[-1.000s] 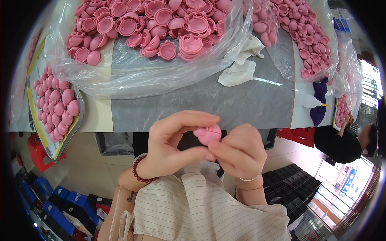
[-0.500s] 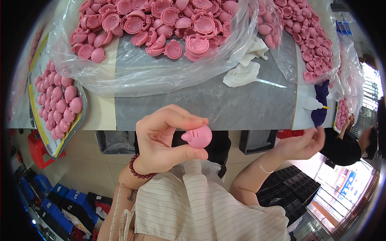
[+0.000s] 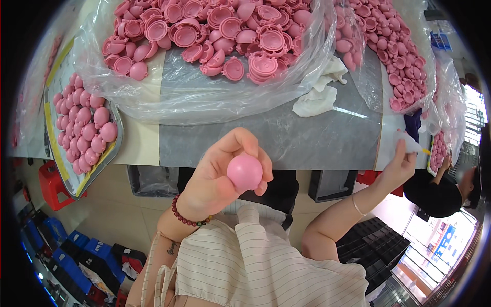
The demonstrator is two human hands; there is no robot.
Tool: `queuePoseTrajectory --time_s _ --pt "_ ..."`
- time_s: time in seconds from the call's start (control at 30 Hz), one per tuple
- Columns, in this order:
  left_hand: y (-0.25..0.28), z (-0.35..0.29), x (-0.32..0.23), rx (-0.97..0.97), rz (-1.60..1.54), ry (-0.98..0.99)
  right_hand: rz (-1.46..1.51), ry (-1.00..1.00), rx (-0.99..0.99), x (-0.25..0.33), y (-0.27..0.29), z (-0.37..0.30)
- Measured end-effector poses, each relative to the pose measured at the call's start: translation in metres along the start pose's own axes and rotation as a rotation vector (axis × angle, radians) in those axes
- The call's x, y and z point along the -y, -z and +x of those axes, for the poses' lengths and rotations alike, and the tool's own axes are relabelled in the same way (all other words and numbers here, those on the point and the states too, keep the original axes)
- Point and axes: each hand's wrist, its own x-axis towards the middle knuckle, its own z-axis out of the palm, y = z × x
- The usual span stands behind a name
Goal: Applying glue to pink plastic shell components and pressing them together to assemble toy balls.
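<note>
A smooth pink plastic ball (image 3: 244, 172) is gripped in the fingers of my left hand (image 3: 208, 176), just off the table's front edge. Its round side shows; no seam is visible from here. At the right end of the table, my right hand (image 3: 400, 165) has its fingers closed around a small white squeeze bottle (image 3: 410, 143) with a yellow tip. The tip points right. Behind the bottle lies a dark purple cloth (image 3: 413, 123).
Pink half shells (image 3: 232, 69) pile up in a clear plastic bag (image 3: 204, 110) at the back. A second bagged heap (image 3: 404, 66) is on the right. Pink balls fill a tray (image 3: 116, 140) at left. White tissue (image 3: 317, 101) lies mid-table. A person (image 3: 434, 197) sits far right.
My right hand has reached up and taken hold of the white bottle. In my left hand the ball has turned, so its knob no longer shows. The view has shifted slightly.
</note>
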Motion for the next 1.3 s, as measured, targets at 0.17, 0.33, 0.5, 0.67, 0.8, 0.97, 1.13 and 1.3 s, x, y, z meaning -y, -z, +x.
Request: queuePoseTrajectory --time_s 0.17,0.33,0.5,0.67,0.8,0.97,1.13,1.3 --pt "-0.009 0.000 -0.001 -0.130 0.042 -0.045 0.496 0.097 0.220 0.029 -0.038 -0.049" --pt "0.000 -0.006 -0.003 -0.135 0.126 -0.126 0.532 0.074 0.431 0.042 -0.068 -0.082" --pt "0.000 -0.011 -0.008 -0.173 0.142 -0.152 0.536 0.012 0.409 0.038 -0.067 -0.085" --pt "-0.001 -0.017 -0.011 -0.192 0.174 -0.170 0.540 -0.034 0.459 0.038 -0.068 -0.085" --pt "0.008 -0.028 -0.033 -0.117 0.556 -0.338 0.493 -0.017 0.476 0.041 -0.067 -0.087" --pt "0.017 -0.054 -0.086 -0.822 1.381 -0.885 0.500 -0.045 0.487 0.041 -0.067 -0.086" --pt "0.051 -0.071 -0.129 -1.213 1.846 -0.740 0.481 -0.067 0.487 0.045 -0.067 -0.087" --pt "0.052 -0.057 -0.129 -1.122 1.888 -0.857 0.460 -0.067 0.485 0.047 -0.069 -0.088"
